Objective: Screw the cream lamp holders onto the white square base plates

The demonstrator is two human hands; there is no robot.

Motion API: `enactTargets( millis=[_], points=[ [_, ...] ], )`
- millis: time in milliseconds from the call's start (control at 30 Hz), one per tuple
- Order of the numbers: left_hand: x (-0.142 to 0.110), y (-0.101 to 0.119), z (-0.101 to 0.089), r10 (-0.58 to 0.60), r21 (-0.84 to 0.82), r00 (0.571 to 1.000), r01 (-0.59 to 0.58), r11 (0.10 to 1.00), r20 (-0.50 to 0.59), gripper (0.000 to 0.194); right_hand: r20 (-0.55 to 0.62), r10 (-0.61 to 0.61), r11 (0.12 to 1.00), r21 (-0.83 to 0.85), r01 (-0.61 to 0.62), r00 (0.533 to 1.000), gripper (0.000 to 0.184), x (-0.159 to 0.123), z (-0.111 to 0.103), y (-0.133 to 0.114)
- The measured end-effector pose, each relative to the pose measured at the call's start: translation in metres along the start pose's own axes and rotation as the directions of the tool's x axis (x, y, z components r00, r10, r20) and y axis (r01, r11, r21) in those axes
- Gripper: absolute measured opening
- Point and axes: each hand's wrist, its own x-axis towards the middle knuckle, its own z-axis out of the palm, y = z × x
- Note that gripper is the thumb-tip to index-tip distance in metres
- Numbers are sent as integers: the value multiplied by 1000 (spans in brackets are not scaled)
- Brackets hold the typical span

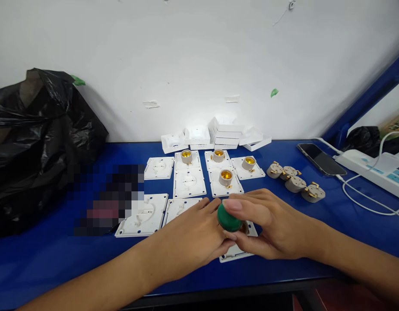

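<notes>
My right hand (267,224) is closed around the rounded green handle of a screwdriver (230,218), seen from above; its shaft and tip are hidden. Beneath it lies a white square base plate (236,252) with a lamp socket (245,229) on it, mostly covered by my hands. My left hand (199,231) reaches in from the left, its thumb and fingers bent around the near side of that socket. A second white plate (180,207) lies partly behind my left hand, and another plate (147,214) sits to its left.
Further back, some plates carry sockets with gold threads (226,177); others (189,182) are bare. Loose sockets (295,183), a phone (321,159) and a power strip (374,172) with cables are right. White covers (227,134) stack by the wall. A black bag (40,151) is left.
</notes>
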Motion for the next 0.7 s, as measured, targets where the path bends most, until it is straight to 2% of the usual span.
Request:
enactTargets(
  millis=[100, 300, 400, 533, 700],
  points=[
    [0, 1, -1, 2, 27, 1000, -2, 1000, 2, 23, 17, -4, 1000, 13, 4, 1000, 82, 1, -1, -1],
    [-3, 4, 2, 35, 110, 998, -28, 994, -61, 36, 48, 2, 1000, 13, -2, 999, 85, 2, -2, -4],
    [-6, 6, 4, -1, 129, 997, 11, 992, -83, 35, 56, 1, 1000, 2, -1, 998, 88, 3, -2, -5],
    [-7, 7, 4, -27, 67, 999, 30, 997, -35, 26, 46, -13, 1000, 27, 12, 999, 90, 2, -2, -4],
    [-6, 7, 1, -79, -9, 997, 79, 997, 2, 27, 37, -14, 998, 57, 12, 999, 88, 2, -1, -3]
  ],
)
